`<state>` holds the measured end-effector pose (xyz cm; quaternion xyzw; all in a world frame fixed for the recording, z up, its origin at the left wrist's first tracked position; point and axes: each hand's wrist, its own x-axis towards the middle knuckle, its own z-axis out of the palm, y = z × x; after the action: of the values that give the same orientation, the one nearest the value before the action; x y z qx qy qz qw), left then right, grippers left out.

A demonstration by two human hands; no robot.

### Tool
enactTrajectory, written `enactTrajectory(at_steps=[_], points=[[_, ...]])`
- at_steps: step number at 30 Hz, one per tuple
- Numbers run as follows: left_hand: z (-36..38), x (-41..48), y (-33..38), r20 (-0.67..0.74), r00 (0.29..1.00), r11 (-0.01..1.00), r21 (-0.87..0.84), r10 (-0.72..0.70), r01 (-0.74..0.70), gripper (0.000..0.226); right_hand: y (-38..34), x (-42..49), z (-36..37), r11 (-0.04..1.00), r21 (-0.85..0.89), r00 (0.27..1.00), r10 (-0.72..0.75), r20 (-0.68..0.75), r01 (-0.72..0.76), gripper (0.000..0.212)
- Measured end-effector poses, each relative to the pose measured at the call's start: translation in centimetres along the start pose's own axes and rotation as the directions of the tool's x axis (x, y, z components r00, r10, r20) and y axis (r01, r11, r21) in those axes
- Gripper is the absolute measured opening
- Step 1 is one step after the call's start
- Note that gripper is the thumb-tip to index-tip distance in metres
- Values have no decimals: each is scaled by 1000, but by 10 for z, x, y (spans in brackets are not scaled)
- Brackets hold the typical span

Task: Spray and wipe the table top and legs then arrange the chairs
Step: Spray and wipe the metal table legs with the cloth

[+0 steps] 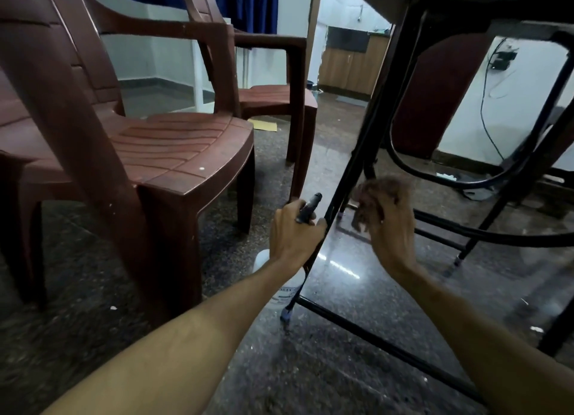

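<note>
I look from low down, under the table. Its black metal leg (357, 153) slants from the top down to a foot cap (286, 315) on the floor. My left hand (293, 231) grips a spray bottle by its dark trigger head (309, 208), just left of the leg; the white bottle body (289, 285) hangs below my wrist. My right hand (388, 225) holds a dark brownish cloth (380, 191) bunched against the right side of the same leg. The cloth and fingers are blurred.
A brown plastic armchair (174, 153) stands close on the left, a second brown chair (273, 97) behind it. Black crossbars (388, 349) and curved table frame tubes (466, 181) run to the right. The floor is dark polished stone (326, 377). A cable hangs on the far wall (484, 104).
</note>
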<state>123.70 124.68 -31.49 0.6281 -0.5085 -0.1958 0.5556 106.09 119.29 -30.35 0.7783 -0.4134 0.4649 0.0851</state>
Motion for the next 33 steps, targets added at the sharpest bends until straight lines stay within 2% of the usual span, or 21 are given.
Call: enactTrajectory(at_steps=[2,4,6,8,9,11,13,14,16,18,19,20,22,23,25,27,28,30,31,33], points=[[2,-3,-8,-4,1000,1000,9,5,-5,39,-19,22,-1,997,71,993,-33,-110,41,21],[3,-9,-13,-13,1000,999,18,-27,27,39,-28,36,6,990,105,991,-84,-105,95,25],[3,-12,-19,-14,999,998,29,-47,47,32,-22,21,23,988,145,994,-60,87,46,31],[-1,-15,-23,-7,999,998,34,-46,47,24,-15,-12,31,993,120,962,-15,272,-19,41],[-3,-16,-25,1,999,998,42,-48,48,20,-11,-23,32,994,104,948,-10,317,-24,43],[-4,-17,-32,16,999,997,64,-44,43,15,-5,-19,32,998,60,971,17,240,-32,40],[-4,-18,-41,15,999,997,75,-36,35,20,-15,1,31,994,106,992,23,121,-36,42],[-4,-19,-44,12,999,996,84,-37,36,24,-15,10,32,980,190,995,37,95,-54,43],[-4,-22,-52,7,999,994,104,-45,44,29,-16,-2,35,935,332,979,66,192,-128,25],[-8,-25,-59,6,999,993,112,-41,40,26,-9,-41,36,913,337,924,97,369,-231,15],[-9,-28,-62,12,999,993,117,-34,33,23,-8,-60,31,906,319,902,132,411,-278,11],[-9,-30,-67,20,999,992,125,-31,28,23,-7,-73,27,892,318,893,175,414,-322,6],[-8,-33,-74,-5,999,988,152,-37,37,27,-11,-63,29,892,350,940,194,280,-288,8],[-3,-36,-81,-14,999,984,172,-42,44,28,-18,-52,29,898,367,961,170,217,-242,14],[4,-40,-92,-22,999,980,195,-36,40,25,-32,-31,34,862,464,970,115,213,-204,22],[8,-46,-98,-3,999,976,214,-47,46,18,-28,-43,49,835,458,928,156,337,-307,26],[9,-48,-100,4,999,976,214,-52,50,17,-26,-59,57,821,415,877,195,439,-391,29],[8,-49,-104,4,998,976,210,-56,54,19,-19,-91,69,821,340,799,214,562,-458,26],[9,-51,-106,8,998,977,204,-65,62,22,-19,-98,66,856,315,825,200,529,-409,24],[11,-52,-111,0,995,973,206,-102,100,34,-19,-93,60,880,322,913,242,329,-349,15]])
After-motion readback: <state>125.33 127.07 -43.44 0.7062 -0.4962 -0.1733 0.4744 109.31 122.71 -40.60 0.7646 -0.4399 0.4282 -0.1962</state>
